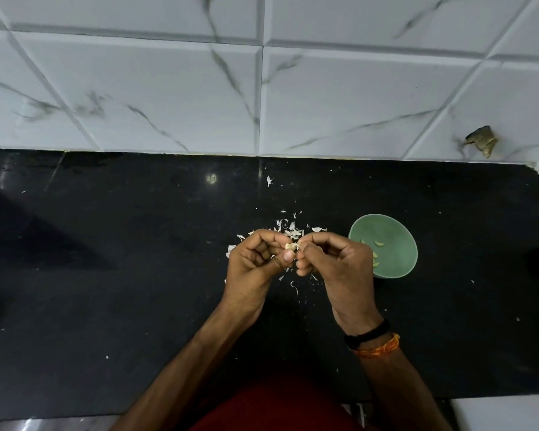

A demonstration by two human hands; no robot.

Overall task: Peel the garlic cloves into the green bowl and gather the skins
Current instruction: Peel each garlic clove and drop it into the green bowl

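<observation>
Head view, one frame.

Item: clove [290,246]. Pale, small, held above the counter [137,275] between both hands, left of the bowl [395,244]. Partly hidden by fingers; how much skin is left on it cannot be told.

Item: left hand [255,259]. Fingers curled, thumb and forefinger pinching the clove.

Item: right hand [336,262]. Fingers curled, tips meeting the clove's right end, seemingly nipping at its skin. Black and orange bands [374,340] at the wrist.

Item: bowl. Green, on the counter just right of the right hand, which covers its near-left rim. A few peeled cloves [378,243] lie inside.

Item: skins [288,227]. White flakes scattered on the counter under and beyond the hands, one stray flake [269,181] farther back near the wall tiles [168,88]. Not yet gathered.

Risks, as judged:
- Clove slips from the pinch and drops among the skins or rolls off; cause, a small smooth thing held by fingertips only.
- Skins fall into the bowl; cause, peeling close beside it.
- Light flakes drift wider with any sweep of the hands, making gathering longer.
</observation>
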